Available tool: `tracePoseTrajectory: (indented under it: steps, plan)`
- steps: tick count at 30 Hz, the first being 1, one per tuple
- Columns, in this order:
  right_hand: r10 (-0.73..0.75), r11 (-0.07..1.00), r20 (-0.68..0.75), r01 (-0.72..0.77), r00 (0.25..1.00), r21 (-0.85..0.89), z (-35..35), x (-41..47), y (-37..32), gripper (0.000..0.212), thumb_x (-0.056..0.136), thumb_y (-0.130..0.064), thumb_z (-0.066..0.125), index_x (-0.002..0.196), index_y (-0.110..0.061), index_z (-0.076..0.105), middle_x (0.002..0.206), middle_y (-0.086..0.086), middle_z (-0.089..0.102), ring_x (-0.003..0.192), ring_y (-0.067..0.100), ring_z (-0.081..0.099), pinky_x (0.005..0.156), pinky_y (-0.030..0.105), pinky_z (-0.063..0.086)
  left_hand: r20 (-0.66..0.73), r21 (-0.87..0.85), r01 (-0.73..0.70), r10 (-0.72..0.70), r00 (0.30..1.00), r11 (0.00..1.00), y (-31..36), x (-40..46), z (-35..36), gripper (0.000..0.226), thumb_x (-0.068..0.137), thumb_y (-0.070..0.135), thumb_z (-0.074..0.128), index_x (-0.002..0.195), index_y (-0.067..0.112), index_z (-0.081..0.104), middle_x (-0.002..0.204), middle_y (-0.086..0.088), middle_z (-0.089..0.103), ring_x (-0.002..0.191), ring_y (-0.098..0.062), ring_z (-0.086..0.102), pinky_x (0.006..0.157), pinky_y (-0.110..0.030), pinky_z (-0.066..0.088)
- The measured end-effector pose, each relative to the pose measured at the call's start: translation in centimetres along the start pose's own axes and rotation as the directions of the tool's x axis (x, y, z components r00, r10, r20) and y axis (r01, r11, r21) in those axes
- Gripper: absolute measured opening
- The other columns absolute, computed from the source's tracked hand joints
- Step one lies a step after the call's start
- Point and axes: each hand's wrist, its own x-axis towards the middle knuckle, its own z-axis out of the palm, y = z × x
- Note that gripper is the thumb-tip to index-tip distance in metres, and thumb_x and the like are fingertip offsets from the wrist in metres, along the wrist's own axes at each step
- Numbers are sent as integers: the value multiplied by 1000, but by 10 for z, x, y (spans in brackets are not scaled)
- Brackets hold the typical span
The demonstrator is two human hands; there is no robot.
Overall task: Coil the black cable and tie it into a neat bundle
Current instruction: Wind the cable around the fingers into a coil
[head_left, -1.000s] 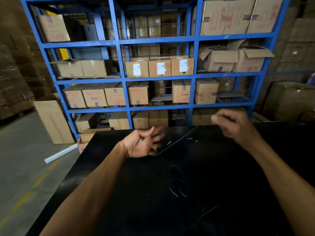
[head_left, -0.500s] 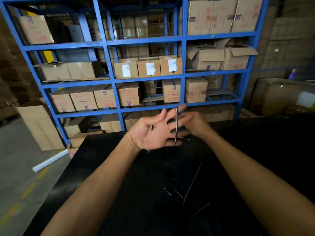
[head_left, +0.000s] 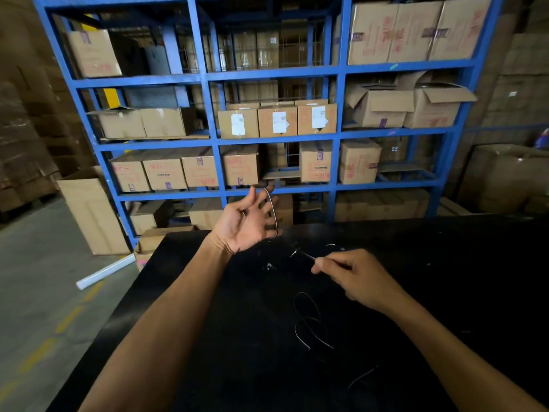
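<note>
My left hand (head_left: 245, 223) is raised above the far edge of the black table (head_left: 225, 346), palm towards me, fingers spread and nearly straight. A loop of the thin black cable (head_left: 275, 215) hangs over its fingers. The cable runs down and right to my right hand (head_left: 355, 278), which pinches the strand between thumb and forefinger just above the table. The rest of the cable (head_left: 309, 322) lies in loose curls on the table between my forearms, and another stretch (head_left: 361, 377) trails nearer to me. It is hard to follow against the dark surface.
Behind the table stands a blue steel rack (head_left: 279, 138) filled with cardboard boxes. On the concrete floor at the left are a tall carton (head_left: 92, 212) and a white bar (head_left: 104, 272). Small white specks (head_left: 269, 266) dot the tabletop.
My right hand has come away from the left hand, moving down and right with the strand pinched. The left hand now carries a loop over its fingers. The camera turned slightly left.
</note>
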Motion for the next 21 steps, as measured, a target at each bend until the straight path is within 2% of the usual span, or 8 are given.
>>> tracePoseTrajectory:
  steps: [2, 5, 8, 10, 12, 15, 19, 21]
  plan:
    - [-20, 999, 26, 20, 999, -34, -18, 4, -11, 16, 97, -32, 63, 91, -28, 77, 51, -29, 59, 48, -14, 55, 44, 5, 37, 10, 94, 69, -70, 997, 993, -5, 1, 1, 52, 101, 50, 34, 146, 26, 44, 148, -4, 51, 134, -38, 45, 107, -62, 33]
    - [-39, 991, 75, 48, 996, -124, -50, 21, -29, 6, 91, -36, 69, 89, -34, 74, 69, -32, 67, 61, -15, 61, 54, 11, 41, 58, 237, 224, -244, 968, 945, -16, -2, 10, 64, 95, 50, 49, 153, 26, 38, 162, -9, 31, 147, -39, 26, 119, -60, 17]
    - [-111, 968, 38, 117, 993, -221, -84, 47, -45, 8, 84, -37, 75, 82, -44, 73, 82, -27, 72, 77, -11, 66, 65, 18, 46, 97, 450, 363, -449, 888, 816, -30, -6, 28, 52, 90, 50, 61, 134, 25, 61, 143, -5, 51, 127, -26, 48, 111, -47, 32]
    - [-171, 956, 9, 168, 985, -239, -102, 64, -51, 8, 81, -40, 76, 86, -46, 74, 87, -25, 74, 83, -11, 67, 70, 17, 48, 172, 531, 395, -552, 816, 750, -42, -9, 35, 55, 94, 51, 55, 142, 24, 53, 141, -2, 48, 121, -24, 46, 105, -40, 35]
    - [-228, 950, -11, 220, 974, -221, -114, 77, -50, 10, 80, -45, 76, 90, -43, 76, 92, -22, 75, 89, -7, 68, 75, 19, 50, 270, 549, 385, -594, 758, 742, -51, -12, 40, 59, 99, 52, 43, 153, 30, 36, 156, 2, 33, 137, -28, 32, 113, -45, 25]
    - [-250, 956, -81, 233, 965, -178, -115, 89, -31, 13, 80, -47, 74, 91, -42, 76, 94, -21, 75, 93, -5, 68, 80, 23, 51, 417, 475, 347, -554, 720, 809, -46, -21, 47, 55, 101, 52, 35, 155, 44, 27, 167, 6, 16, 152, -33, 16, 122, -56, 8]
    - [-103, 988, -105, 90, 989, -125, -77, 92, 9, 15, 91, -31, 67, 91, -45, 73, 96, -25, 72, 92, -11, 64, 84, 28, 52, 542, 287, 203, -334, 771, 936, -21, -25, 52, 60, 100, 50, 41, 156, 40, 24, 166, 3, 22, 151, -38, 19, 122, -57, 9]
    - [-59, 996, -58, 55, 997, -75, -47, 84, 24, 17, 95, -30, 62, 90, -43, 73, 89, -23, 72, 83, -11, 65, 76, 25, 51, 551, 177, 142, -217, 806, 974, -7, -23, 54, 60, 101, 46, 38, 158, 35, 22, 167, -2, 19, 150, -43, 16, 121, -60, 8]
